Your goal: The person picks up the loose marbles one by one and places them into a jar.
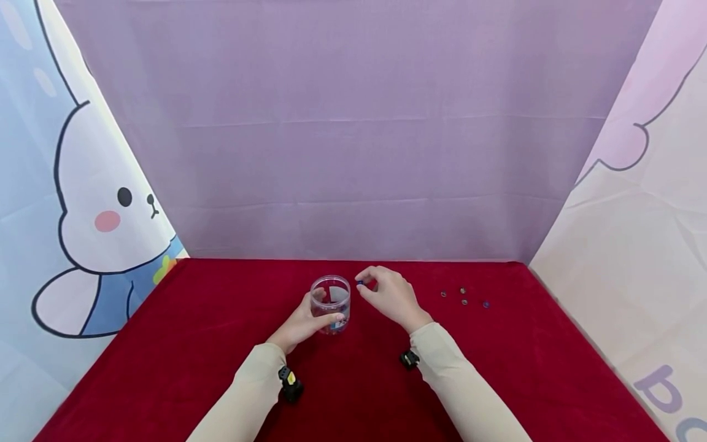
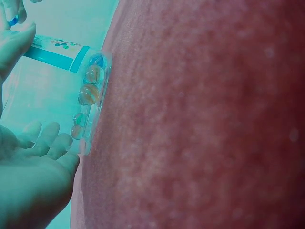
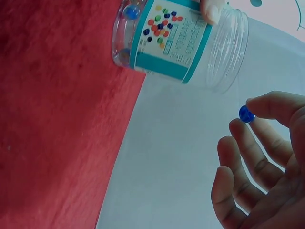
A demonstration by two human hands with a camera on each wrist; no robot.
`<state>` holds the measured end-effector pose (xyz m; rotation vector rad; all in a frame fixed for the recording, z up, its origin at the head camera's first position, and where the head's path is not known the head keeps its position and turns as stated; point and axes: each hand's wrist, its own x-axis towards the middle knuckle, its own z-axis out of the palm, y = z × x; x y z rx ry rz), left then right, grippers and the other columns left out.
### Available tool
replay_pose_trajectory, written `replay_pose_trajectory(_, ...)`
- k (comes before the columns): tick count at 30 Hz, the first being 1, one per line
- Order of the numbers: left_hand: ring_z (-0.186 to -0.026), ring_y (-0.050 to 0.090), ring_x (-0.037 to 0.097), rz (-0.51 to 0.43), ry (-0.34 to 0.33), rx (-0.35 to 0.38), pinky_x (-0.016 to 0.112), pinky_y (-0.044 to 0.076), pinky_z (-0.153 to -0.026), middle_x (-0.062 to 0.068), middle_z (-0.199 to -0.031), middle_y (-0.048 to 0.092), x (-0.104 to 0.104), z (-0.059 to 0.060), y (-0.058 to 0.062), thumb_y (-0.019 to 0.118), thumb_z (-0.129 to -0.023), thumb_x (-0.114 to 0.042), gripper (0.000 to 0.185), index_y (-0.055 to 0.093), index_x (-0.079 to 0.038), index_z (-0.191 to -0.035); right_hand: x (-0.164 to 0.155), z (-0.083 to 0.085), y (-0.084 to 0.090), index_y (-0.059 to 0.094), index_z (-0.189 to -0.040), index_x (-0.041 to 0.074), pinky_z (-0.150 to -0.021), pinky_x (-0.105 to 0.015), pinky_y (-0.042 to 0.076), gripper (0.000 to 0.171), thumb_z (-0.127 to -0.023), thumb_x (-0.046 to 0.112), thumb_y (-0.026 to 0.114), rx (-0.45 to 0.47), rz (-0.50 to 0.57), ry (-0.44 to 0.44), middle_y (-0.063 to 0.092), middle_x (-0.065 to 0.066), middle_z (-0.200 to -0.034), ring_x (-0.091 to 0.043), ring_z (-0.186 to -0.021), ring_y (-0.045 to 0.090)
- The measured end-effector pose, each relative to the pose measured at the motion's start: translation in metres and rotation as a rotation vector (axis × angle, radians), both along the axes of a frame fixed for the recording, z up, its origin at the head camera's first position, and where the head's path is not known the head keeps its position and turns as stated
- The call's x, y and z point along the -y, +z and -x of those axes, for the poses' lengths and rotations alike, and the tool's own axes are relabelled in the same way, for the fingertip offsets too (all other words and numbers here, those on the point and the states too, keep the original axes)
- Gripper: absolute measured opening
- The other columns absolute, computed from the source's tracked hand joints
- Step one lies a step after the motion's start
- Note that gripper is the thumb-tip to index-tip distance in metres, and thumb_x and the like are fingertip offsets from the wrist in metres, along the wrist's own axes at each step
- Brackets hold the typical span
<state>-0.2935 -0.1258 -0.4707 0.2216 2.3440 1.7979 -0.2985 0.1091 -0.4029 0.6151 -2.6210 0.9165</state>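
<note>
Left hand (image 1: 301, 324) gripping jar (image 1: 330, 304), right hand (image 1: 389, 298) pinching blue marble (image 3: 246, 114); roughly 5 marbles (image 2: 88, 93) already inside, 4 loose marbles (image 1: 464, 298) right of center left.

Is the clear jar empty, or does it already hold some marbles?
Not empty. The jar holds several marbles lying at its bottom, as the left wrist view shows. It stands upright and lidless, far from full.

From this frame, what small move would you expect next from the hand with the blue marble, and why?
Probably a short carry left and a release over the jar's mouth. The right hand pinches a blue marble just right of the open clear jar, which the left hand holds on the red cloth. Marbles already lie in the jar; four loose marbles wait farther right.
</note>
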Motion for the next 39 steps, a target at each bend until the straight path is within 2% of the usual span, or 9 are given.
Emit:
replay_pose_trajectory(9, -0.136, 0.037, 0.033, -0.020, -0.003, 0.002, 0.060, 0.038, -0.106, 0.011, -0.152, 0.036, -0.001, 0.001, -0.001, 0.083, -0.082, -0.043, 0.097, 0.024, -0.013, -0.153, 0.015, -0.005, -0.002, 0.072, -0.112, 0.023, -0.061, -0.027, 0.051, 0.018, -0.094, 0.025, 0.071, -0.014, 0.010, 0.054, 0.067, 0.008, -0.102, -0.004, -0.070, 0.057)
replay_pose_trajectory(18, -0.136, 0.036, 0.032, -0.011, -0.004, -0.001, 0.057, 0.040, -0.105, 0.010, -0.153, 0.035, -0.001, 0.001, -0.001, 0.082, -0.082, -0.044, 0.098, 0.023, -0.010, -0.154, 0.029, -0.007, 0.002, 0.072, -0.113, 0.018, -0.054, -0.025, 0.048, 0.020, -0.094, 0.023, 0.073, -0.044, -0.022, 0.101, 0.068, 0.004, -0.101, -0.007, -0.069, 0.055)
replay_pose_trajectory(26, -0.134, 0.039, 0.030, -0.014, -0.016, 0.003, 0.051, 0.046, -0.101, 0.009, -0.154, 0.033, -0.001, 0.002, -0.001, 0.082, -0.083, -0.043, 0.098, 0.022, -0.011, -0.154, 0.037, -0.006, 0.003, 0.073, -0.111, 0.017, -0.052, -0.026, 0.045, 0.018, -0.095, 0.025, 0.071, -0.015, -0.038, 0.118, 0.067, 0.008, -0.098, -0.008, -0.063, 0.051)
replay_pose_trajectory(31, -0.134, 0.039, 0.029, -0.018, -0.025, -0.004, 0.048, 0.048, -0.099, 0.009, -0.154, 0.033, -0.002, 0.002, -0.001, 0.082, -0.083, -0.042, 0.099, 0.022, -0.011, -0.154, 0.041, -0.006, 0.004, 0.073, -0.109, 0.020, -0.056, -0.027, 0.047, 0.016, -0.095, 0.026, 0.070, -0.016, -0.051, 0.119, 0.068, 0.007, -0.100, -0.007, -0.067, 0.053)
replay_pose_trajectory(39, -0.132, 0.042, 0.027, -0.028, -0.040, -0.015, 0.052, 0.043, -0.103, 0.007, -0.150, 0.039, -0.001, 0.001, -0.001, 0.081, -0.084, -0.041, 0.093, 0.025, -0.015, -0.153, 0.050, -0.003, 0.004, 0.073, -0.110, 0.018, -0.064, -0.025, 0.052, 0.017, -0.095, 0.026, 0.071, -0.007, -0.075, 0.128, 0.071, 0.006, -0.102, -0.011, -0.085, 0.066)
